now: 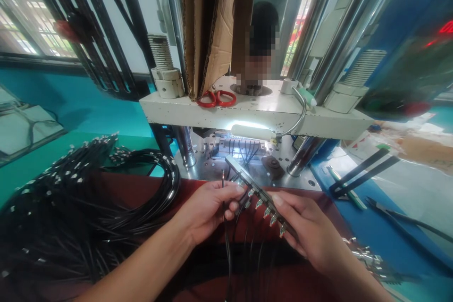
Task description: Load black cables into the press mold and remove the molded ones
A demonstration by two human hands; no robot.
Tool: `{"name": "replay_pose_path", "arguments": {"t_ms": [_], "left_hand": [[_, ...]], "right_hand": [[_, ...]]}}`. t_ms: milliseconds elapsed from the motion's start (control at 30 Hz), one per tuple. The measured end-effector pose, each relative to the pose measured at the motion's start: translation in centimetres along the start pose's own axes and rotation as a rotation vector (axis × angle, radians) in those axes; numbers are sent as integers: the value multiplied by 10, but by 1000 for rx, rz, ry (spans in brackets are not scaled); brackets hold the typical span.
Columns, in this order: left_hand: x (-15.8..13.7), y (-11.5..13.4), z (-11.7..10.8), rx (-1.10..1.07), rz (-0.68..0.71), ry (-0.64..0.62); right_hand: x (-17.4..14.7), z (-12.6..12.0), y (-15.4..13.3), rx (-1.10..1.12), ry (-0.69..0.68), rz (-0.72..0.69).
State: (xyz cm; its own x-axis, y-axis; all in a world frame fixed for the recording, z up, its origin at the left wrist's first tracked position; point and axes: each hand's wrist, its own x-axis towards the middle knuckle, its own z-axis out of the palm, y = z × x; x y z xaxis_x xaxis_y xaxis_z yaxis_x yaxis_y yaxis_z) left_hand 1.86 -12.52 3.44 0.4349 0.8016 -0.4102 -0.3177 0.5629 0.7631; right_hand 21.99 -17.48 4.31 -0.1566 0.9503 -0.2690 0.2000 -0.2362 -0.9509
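My right hand [306, 222] is closed around the lower end of a narrow metal bar fixture [256, 188], held tilted in front of me. Several small metal connector ends [266, 212] stick out in a row along its near edge. My left hand [212, 207] is closed on a thin black cable [228, 250], whose stripped tip pokes up above the fingers. Its thumb and fingertips reach the bar's left side, beside the uppermost connector. More thin black cables hang below the bar. What lies inside the left fingers is partly hidden.
Ahead stands a press with a white plate [184, 113], red-handled scissors [216, 99] and a lit lamp [253, 132]. Another fixture [244, 147] sits on the press bed. Bundled black cables [71, 207] are piled left. Pliers [382, 207] lie on the blue surface at right.
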Motion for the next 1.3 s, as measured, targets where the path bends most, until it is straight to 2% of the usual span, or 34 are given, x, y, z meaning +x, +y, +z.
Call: {"name": "replay_pose_path", "arguments": {"t_ms": [167,533,700,833,967,1133,1300], "left_hand": [[-1,0,1,31,-12,-7],[0,2,0,-5,-71,22],[-2,5,0,-3,-64,30],[-2,6,-2,105,-15,5],[-3,12,-8,211,156,79],[-2,21,-18,-21,104,84],[-1,19,-18,95,90,80]], "right_hand": [[-2,-1,-4,-40,-36,-26],[1,-1,6,-143,-53,-67],[1,1,10,-181,-21,-158],[-1,1,2,-135,-14,-110],[-2,0,-5,-77,5,-75],[0,-4,-2,-57,34,-46],[0,-4,0,-69,65,-54]]}}
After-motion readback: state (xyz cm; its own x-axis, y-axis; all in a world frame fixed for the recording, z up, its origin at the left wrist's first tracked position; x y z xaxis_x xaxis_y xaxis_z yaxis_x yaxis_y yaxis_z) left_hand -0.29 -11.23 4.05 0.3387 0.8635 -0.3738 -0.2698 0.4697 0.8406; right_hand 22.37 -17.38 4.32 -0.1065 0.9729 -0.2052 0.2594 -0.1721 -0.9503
